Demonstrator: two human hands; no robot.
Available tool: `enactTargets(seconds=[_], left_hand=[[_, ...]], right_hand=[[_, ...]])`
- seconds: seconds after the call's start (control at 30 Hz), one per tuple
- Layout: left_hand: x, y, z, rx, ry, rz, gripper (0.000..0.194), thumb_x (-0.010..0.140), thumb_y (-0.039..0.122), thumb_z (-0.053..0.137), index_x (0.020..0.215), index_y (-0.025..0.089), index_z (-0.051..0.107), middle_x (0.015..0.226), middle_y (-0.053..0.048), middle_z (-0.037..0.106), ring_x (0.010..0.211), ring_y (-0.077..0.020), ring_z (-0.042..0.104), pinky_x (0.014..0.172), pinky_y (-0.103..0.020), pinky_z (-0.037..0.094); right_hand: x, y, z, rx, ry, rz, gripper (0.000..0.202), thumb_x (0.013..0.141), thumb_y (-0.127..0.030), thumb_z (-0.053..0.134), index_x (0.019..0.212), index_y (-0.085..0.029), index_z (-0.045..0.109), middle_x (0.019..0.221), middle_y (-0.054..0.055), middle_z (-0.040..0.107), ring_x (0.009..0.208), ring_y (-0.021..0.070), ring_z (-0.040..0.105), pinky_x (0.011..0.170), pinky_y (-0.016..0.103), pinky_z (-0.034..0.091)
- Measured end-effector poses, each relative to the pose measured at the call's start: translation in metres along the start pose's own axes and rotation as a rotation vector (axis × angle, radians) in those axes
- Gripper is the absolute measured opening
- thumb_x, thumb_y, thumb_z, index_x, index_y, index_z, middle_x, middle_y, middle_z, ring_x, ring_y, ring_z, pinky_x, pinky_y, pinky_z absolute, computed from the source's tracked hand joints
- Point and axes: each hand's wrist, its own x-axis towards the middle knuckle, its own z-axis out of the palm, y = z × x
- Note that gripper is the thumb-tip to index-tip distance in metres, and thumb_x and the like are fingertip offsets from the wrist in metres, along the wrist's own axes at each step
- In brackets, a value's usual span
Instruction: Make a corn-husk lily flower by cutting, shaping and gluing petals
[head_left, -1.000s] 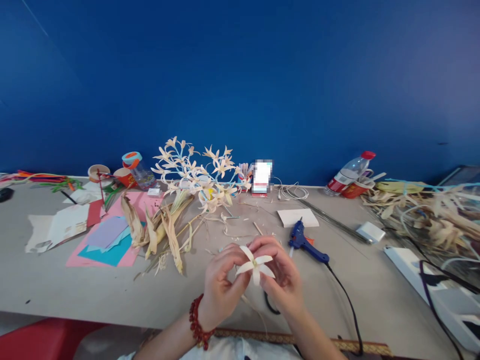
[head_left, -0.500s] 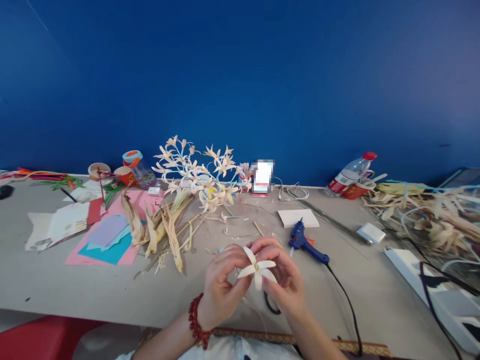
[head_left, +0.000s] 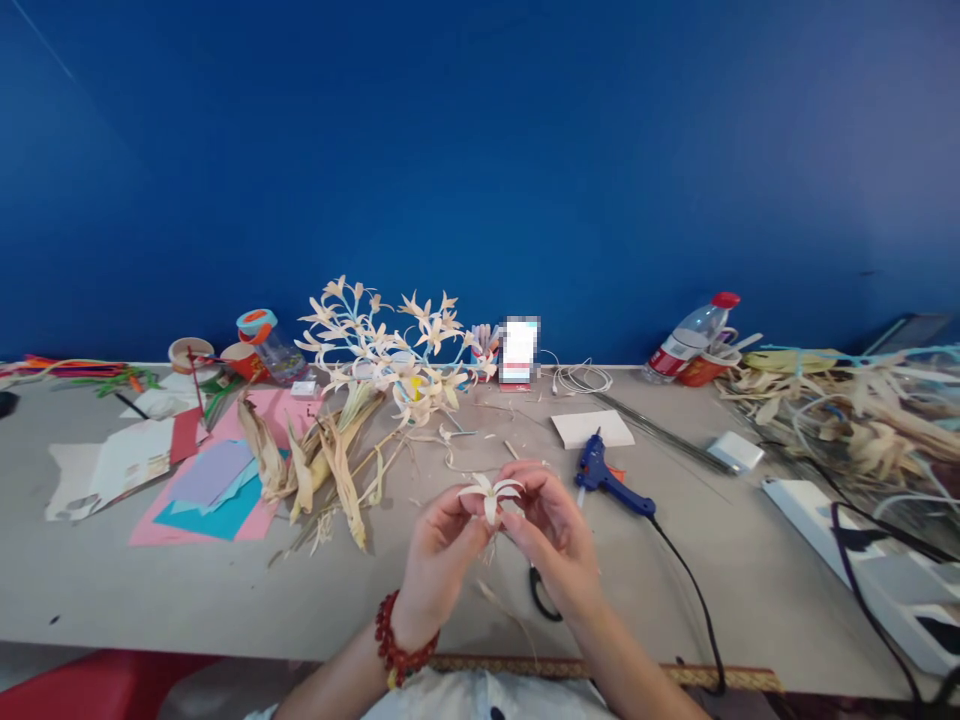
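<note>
A cream-white husk flower (head_left: 490, 494) with narrow petals is held up over the near middle of the table. My left hand (head_left: 444, 545), with a red bead bracelet (head_left: 397, 640) at the wrist, is closed on the flower's left underside. From the right, my right hand (head_left: 559, 530) pinches it near its base with thumb and fingers. The flower's lower end is mostly hidden by my fingers. Under my right hand, a black loop-shaped handle (head_left: 543, 596) shows on the table. A blue glue gun (head_left: 611, 480) lies to the right of my hands.
Behind my hands stands a bunch of finished husk flowers (head_left: 405, 350). Dried corn husks (head_left: 330, 460) and coloured paper (head_left: 210, 500) lie left. A phone (head_left: 519, 348), bottle (head_left: 686, 340), wires (head_left: 667, 435), power strip (head_left: 855, 570) and husk pile (head_left: 862, 410) stand behind and right.
The flower has tipped from facing me to facing upward and has moved slightly up and left. Both hands have turned with it and still hold it.
</note>
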Motion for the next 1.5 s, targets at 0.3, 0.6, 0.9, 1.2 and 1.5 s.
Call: enactTargets(seconds=[0.3, 0.6, 0.9, 1.2, 1.5], left_hand=[[-0.001, -0.001, 0.0, -0.032, -0.015, 0.019, 0.024, 0.074, 0.034, 0.076, 0.07, 0.015, 0.062, 0.07, 0.001, 0.059, 0.064, -0.0105, 0.049, 0.061, -0.021, 0.042], [-0.001, -0.001, 0.0, -0.003, -0.031, 0.038, 0.021, 0.077, 0.032, 0.074, 0.073, 0.016, 0.062, 0.074, 0.0, 0.061, 0.069, -0.012, 0.052, 0.066, -0.021, 0.043], [-0.002, 0.0, 0.001, 0.014, -0.019, 0.046, 0.019, 0.079, 0.031, 0.072, 0.073, 0.015, 0.063, 0.074, 0.0, 0.061, 0.071, -0.0116, 0.051, 0.067, -0.02, 0.041], [-0.004, -0.004, -0.003, 0.051, -0.019, 0.074, 0.017, 0.081, 0.032, 0.071, 0.076, 0.016, 0.066, 0.078, -0.002, 0.065, 0.075, -0.0143, 0.056, 0.07, -0.022, 0.044], [-0.002, -0.001, -0.012, 0.435, -0.045, 0.499, 0.012, 0.087, 0.013, 0.059, 0.086, 0.021, 0.068, 0.081, -0.004, 0.064, 0.086, -0.02, 0.06, 0.082, -0.031, 0.046]], right_hand=[[0.004, -0.003, 0.004, -0.084, 0.029, -0.033, 0.003, 0.082, -0.023, 0.063, 0.082, -0.022, 0.06, 0.087, 0.004, 0.059, 0.081, 0.019, 0.058, 0.071, 0.03, 0.049], [0.0, -0.002, 0.002, -0.06, 0.022, -0.005, 0.004, 0.083, -0.025, 0.062, 0.083, -0.022, 0.06, 0.091, 0.005, 0.059, 0.086, 0.0205, 0.059, 0.073, 0.031, 0.049], [0.0, 0.0, 0.004, -0.112, 0.027, -0.035, 0.004, 0.083, -0.021, 0.062, 0.083, -0.022, 0.058, 0.089, 0.004, 0.059, 0.085, 0.0196, 0.059, 0.074, 0.031, 0.047], [0.0, 0.002, 0.004, -0.112, 0.011, -0.033, 0.004, 0.084, -0.023, 0.062, 0.084, -0.022, 0.058, 0.09, 0.005, 0.059, 0.086, 0.0202, 0.059, 0.075, 0.031, 0.048], [-0.013, 0.012, -0.008, -0.059, -0.014, -0.07, 0.02, 0.086, -0.023, 0.062, 0.106, -0.025, 0.06, 0.113, 0.009, 0.053, 0.106, 0.0242, 0.055, 0.086, 0.035, 0.047]])
